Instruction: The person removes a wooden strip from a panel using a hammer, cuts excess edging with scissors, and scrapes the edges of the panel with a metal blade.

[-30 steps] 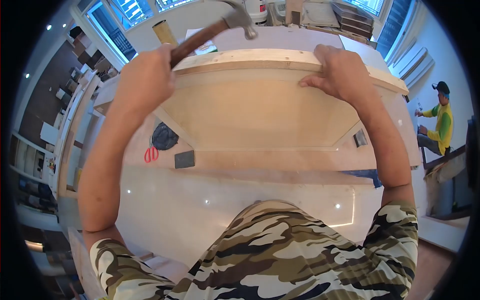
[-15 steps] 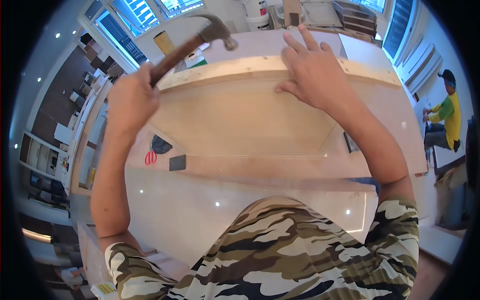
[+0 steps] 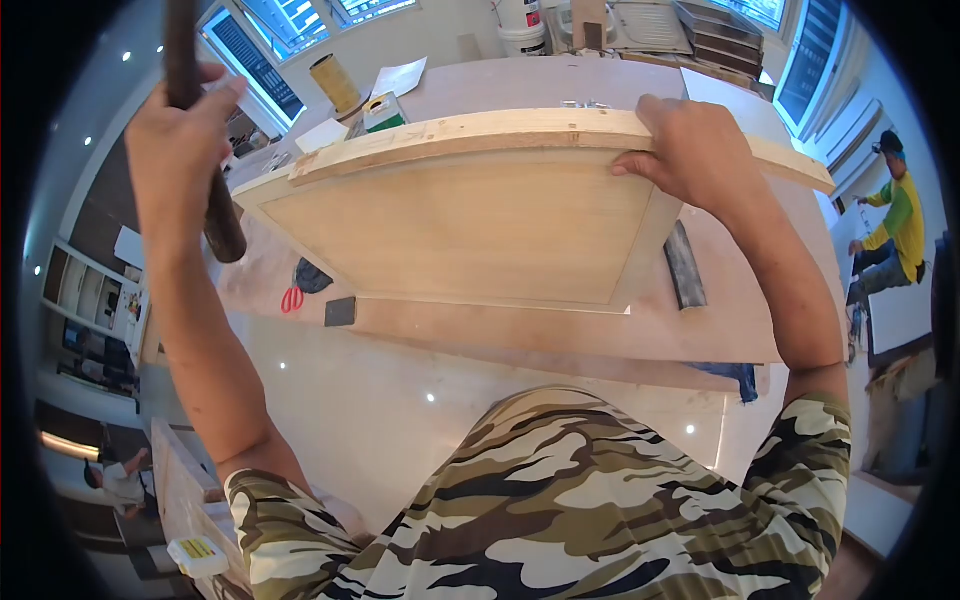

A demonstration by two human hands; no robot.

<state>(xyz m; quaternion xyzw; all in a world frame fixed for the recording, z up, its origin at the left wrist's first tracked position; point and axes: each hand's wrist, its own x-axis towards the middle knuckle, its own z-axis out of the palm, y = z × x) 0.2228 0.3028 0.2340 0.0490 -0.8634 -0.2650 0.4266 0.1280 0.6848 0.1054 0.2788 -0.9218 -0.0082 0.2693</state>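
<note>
My left hand [image 3: 180,150], raised at the left, is wrapped round the dark wooden handle of a hammer [image 3: 225,225]. The hammer stands nearly upright, with its head beyond the top of the view. A pale wood strip [image 3: 470,133] lies along the upper edge of a light wooden panel [image 3: 460,230], which stands on edge on the table. Toward the strip's right part, my right hand [image 3: 700,150] grips over it, thumb on the near side and fingers over the top.
On the pinkish table [image 3: 540,335] are red-handled scissors [image 3: 292,299], a dark block [image 3: 340,312] and a dark cylindrical piece [image 3: 686,265]. Behind the panel stand a yellow roll [image 3: 335,84] and a green-and-white box [image 3: 384,112]. A person in yellow and green [image 3: 903,230] works at far right.
My left hand has swung the hammer up and left, turning it upright. My right hand has moved right and closed from spread fingers onto the strip. The panel and strip have shifted.
</note>
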